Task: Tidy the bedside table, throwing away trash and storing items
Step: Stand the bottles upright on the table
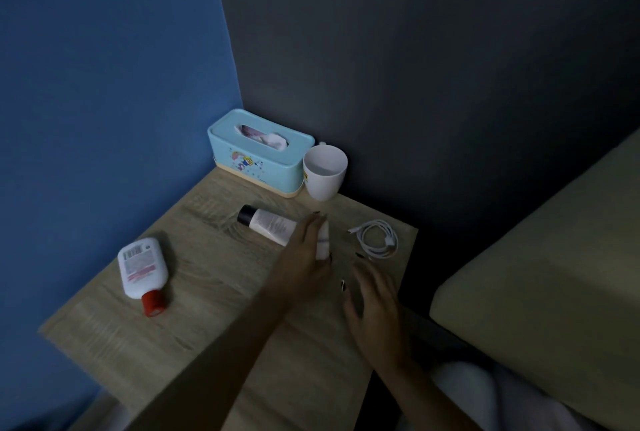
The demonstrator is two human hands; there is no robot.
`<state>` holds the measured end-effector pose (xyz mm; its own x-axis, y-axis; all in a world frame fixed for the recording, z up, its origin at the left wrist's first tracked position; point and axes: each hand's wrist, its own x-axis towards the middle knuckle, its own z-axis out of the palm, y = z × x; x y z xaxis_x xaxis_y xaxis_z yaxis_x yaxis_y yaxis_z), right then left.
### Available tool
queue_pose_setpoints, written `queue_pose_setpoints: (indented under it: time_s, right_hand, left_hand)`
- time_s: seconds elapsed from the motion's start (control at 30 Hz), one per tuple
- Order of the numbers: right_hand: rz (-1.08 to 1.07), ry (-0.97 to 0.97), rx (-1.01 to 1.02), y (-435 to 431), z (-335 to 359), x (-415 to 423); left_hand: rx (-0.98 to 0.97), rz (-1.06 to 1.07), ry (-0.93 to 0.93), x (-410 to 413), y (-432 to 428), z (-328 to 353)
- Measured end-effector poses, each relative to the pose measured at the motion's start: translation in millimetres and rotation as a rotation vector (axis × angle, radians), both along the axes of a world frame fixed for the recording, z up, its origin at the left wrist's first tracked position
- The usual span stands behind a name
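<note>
My left hand (306, 250) grips a small white tube (323, 241) above the worktop (214, 292). My right hand (372, 295) hovers beside it, fingers spread wide, empty.

- We count one tissue box (258, 152).
- We see one white mug (325, 172).
- We find two lying bottles: one red-capped (141, 268), one black-capped (267, 222).
- We count one coiled white cable (377, 239).
- We see two hands.

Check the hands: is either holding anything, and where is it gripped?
Left hand grips a small white object by its side, fingers wrapped along its length; what it is cannot be told. Right hand is open, holding nothing.
</note>
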<state>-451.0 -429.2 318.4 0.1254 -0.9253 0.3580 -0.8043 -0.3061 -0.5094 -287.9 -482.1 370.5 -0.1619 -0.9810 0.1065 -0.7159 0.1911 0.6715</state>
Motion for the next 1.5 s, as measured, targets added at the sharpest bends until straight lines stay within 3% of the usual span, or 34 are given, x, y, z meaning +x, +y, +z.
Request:
queue_pose_setpoints:
  time_s: [0.23,0.77,1.0,1.2,1.33,1.5]
  right_hand:
    - [-0.045,0.149,0.097,13,-12,2]
    - [-0.023,0.066,0.146,13,-11,0]
    - [-0.011,0.089,0.108,14,-11,-2]
    - [0.021,0.225,0.114,13,-3,2]
    - [0.059,0.371,0.172,18,8,5]
    - [0.114,0.433,0.219,55,12,27]
  left_hand:
    - [0.090,-0.137,-0.105,3,-52,-1]
    - [-0.043,-0.296,-0.179,8,-89,-32]
    - [-0.008,-0.298,-0.172,6,-84,-29]
    - [-0.044,-0.160,-0.140,26,-27,6]
    - [-0.150,0.003,-0.269,50,55,4]
    - [0.001,0.046,-0.468,71,138,-13]
